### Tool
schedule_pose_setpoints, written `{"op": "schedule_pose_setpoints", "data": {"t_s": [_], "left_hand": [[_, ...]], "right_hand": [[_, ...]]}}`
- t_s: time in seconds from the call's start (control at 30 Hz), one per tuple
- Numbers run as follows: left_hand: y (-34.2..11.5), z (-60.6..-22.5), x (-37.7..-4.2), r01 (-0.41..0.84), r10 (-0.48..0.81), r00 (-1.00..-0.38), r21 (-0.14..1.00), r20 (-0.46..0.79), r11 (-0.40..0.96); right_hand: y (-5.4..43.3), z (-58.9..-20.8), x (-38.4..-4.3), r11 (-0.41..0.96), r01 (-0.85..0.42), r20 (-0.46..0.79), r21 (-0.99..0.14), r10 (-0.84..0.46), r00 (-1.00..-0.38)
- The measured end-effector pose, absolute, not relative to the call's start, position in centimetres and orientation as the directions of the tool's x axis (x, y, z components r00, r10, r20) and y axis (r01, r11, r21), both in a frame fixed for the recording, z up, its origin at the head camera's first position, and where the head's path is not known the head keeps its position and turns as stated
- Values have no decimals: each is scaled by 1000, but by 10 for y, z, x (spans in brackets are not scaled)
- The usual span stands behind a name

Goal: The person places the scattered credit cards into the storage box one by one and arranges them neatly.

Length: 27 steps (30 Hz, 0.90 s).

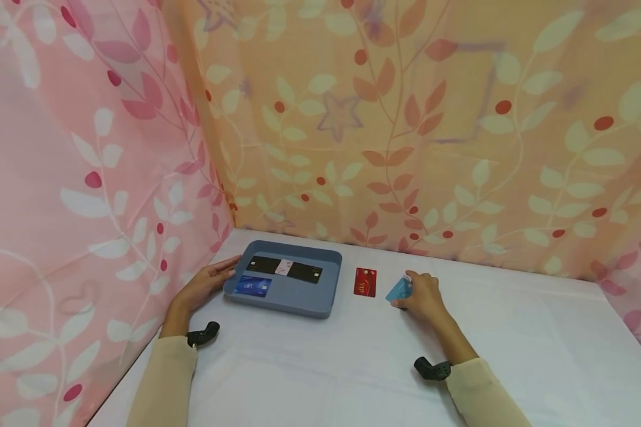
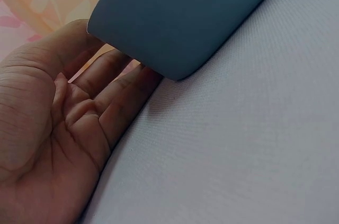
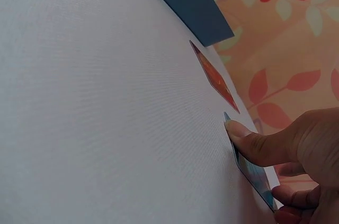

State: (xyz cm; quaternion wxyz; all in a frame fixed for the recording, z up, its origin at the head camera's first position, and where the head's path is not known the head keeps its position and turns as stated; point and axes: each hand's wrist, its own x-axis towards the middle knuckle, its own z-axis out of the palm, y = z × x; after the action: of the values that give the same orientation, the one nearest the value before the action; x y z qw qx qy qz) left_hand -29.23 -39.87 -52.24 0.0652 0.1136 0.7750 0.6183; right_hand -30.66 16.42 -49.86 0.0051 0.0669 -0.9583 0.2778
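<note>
My right hand [image 1: 426, 299] pinches a light blue card [image 1: 399, 289] between thumb and fingers. The right wrist view shows that card [image 3: 256, 177] tilted, held by its edges close to the white cloth. Left of it a red VIP card [image 1: 365, 282] lies flat. My left hand [image 1: 207, 281] rests against the left side of a blue-grey tray [image 1: 283, 307], fingers mostly straight; their tips are hidden behind the tray wall in the left wrist view. Inside the tray lie a blue VIP card [image 1: 253, 286] and a dark strip [image 1: 306, 273] with a pale patterned middle [image 1: 284, 267].
A white cloth [image 1: 299, 367] covers the table. Floral curtains [image 1: 310, 148] hang along the back edge and the left side. A dark wrist camera [image 1: 432, 369] sits on the right sleeve, another camera [image 1: 204, 334] on the left.
</note>
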Motion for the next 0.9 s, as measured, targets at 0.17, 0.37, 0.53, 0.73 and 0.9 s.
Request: {"op": "schedule_pose_setpoints", "data": {"t_s": [0.17, 0.37, 0.53, 0.73, 0.9], "left_hand": [[-399, -522, -292, 78, 255, -967, 977, 25, 200], [-398, -521, -292, 80, 251, -968, 974, 24, 214], [-398, -520, -292, 71, 250, -968, 975, 17, 210], [-399, -521, -293, 80, 258, -966, 974, 23, 212], [-398, -521, -293, 70, 256, -967, 977, 16, 202]], "right_hand": [[165, -498, -307, 838, -123, 45, -532, -118, -992], [167, -499, -306, 830, -108, 34, -548, -107, -994], [166, -498, -305, 834, -137, 65, -534, -120, -991], [162, -495, -303, 856, -195, 149, -479, -140, -979], [161, -493, -302, 837, -244, 188, -490, -172, -967]]}}
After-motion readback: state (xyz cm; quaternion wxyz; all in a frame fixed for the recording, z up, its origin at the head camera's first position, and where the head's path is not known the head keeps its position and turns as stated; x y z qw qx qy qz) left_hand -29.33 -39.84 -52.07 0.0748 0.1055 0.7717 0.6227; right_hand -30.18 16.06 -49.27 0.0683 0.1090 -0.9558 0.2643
